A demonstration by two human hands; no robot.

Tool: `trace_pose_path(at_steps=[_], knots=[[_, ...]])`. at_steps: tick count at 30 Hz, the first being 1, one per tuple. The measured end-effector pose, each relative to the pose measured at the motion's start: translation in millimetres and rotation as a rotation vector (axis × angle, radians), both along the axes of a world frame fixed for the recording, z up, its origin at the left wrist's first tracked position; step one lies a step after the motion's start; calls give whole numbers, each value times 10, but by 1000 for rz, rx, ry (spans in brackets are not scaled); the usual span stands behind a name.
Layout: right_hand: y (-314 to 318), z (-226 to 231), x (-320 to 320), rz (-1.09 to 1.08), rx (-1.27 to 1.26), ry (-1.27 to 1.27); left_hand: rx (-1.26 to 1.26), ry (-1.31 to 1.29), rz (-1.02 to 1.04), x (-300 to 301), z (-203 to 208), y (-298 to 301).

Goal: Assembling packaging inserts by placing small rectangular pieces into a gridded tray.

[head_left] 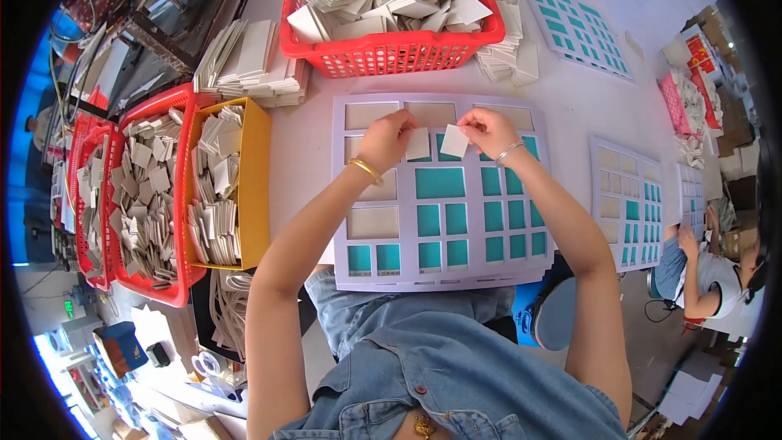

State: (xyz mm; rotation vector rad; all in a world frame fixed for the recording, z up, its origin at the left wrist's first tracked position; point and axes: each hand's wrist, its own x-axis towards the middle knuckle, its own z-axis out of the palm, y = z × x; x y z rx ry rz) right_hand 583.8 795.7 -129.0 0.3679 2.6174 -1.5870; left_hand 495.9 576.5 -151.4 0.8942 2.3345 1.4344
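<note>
A pale lavender frame board [407, 199] with rectangular openings lies in front of me, on top of other boards. Teal shows through many openings; beige-white pieces fill those along the top and left. My left hand [386, 142] pinches a small whitish card square [418, 144] over the upper middle of the board. Just to its right, my right hand [489, 132] grips another white card square [454, 142] by its upper right corner, tilted above a teal opening. The two squares are close but apart.
A red basket [391, 57] heaped with card pieces stands beyond the board. Stacks of card [259, 57] lie beside it. At left are a yellow box [259, 187] and a red basket [187, 283] of pieces. More frame boards [599, 195] lie right, near another person [713, 285].
</note>
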Motion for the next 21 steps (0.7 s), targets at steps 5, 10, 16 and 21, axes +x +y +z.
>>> trace_pose_path(at_steps=[5,10,16,21], knots=[[-25,-110,-82,53,-13,-122,-140,201,-112,-39,-89,73],[-12,-159,-89,160,180,27,-195,320,-86,59,3,114],[-188,-161,-39,310,527,106,-184,319,-101,222,118,-104],[-170,9,45,412,776,129,-119,449,-152,516,457,-556]])
